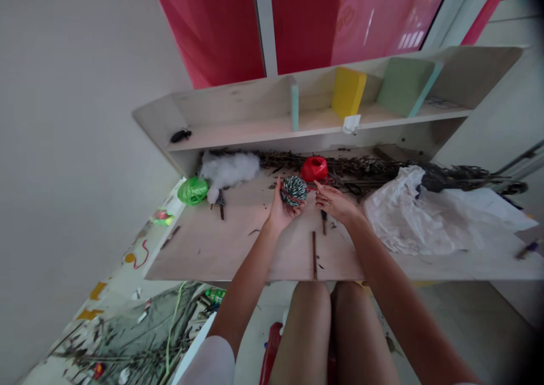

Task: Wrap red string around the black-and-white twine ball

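Green-and-white twine ball point(294, 191): cupped in L hand point(278, 214), fingers curled round it; R hand point(334, 202) just beside, fingers point(322, 191) loosely together. Risk: w/ loose hold, ball could roll off pale wood bench point(212, 249).

Free passage for the left hand point(278, 212) and right hand point(335, 202) along the near edge of the wooden tabletop point(204, 249); between them, a ball of green-and-white twine point(293, 191); farther back, dark twigs point(340, 165) and a red raffia ball point(313, 169) in the way; rightward, crumpled white plastic point(429, 215).
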`<state>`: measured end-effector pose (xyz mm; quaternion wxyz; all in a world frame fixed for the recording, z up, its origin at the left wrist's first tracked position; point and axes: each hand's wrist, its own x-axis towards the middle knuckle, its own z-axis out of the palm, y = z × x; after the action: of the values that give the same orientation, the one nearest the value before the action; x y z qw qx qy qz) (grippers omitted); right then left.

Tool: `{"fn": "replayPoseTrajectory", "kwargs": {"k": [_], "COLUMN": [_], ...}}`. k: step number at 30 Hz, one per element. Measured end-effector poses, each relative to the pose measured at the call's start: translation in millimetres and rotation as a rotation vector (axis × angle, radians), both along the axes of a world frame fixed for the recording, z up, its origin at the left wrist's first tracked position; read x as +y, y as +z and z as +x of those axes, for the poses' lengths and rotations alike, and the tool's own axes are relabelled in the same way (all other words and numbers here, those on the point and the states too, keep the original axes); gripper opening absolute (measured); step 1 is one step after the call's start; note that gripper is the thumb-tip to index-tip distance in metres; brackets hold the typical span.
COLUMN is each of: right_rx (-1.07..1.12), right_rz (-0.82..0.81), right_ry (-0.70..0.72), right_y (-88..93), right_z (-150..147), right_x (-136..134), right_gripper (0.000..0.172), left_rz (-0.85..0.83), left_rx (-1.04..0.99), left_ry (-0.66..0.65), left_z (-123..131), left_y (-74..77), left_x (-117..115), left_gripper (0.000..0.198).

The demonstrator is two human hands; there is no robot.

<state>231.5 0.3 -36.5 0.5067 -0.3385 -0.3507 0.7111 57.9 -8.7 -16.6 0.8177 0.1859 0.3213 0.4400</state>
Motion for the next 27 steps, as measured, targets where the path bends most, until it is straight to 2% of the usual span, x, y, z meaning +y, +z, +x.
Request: {"fn": "replayPoseTrajectory", "kwargs": {"k": [13,20,27], "right_rx": [0.012,-0.027,-0.006], "right_rz": [0.039,0.065,0.041], "right_ry": [0.031,0.026,0.030], "right_y": [0.6,-1.9,3.3], "right_z": [-0.3,0.3,0.2], "right_x": [0.1,0.8,-2.0], "right_gripper": [0.031,0.030,0.031], "left_rz": [-0.011,0.035,0.065], "left_rx": [-0.042,0.016,0.070], "left_ry": [-0.031,-0.018,-0.002], "left_z": [0.7,1.5,4.1], "left_y": [-5.6,-4.4,-5.6], "left_x": [1.2,-1.5,-1.4], "left_gripper": [0.066,0.085,0.070]}}
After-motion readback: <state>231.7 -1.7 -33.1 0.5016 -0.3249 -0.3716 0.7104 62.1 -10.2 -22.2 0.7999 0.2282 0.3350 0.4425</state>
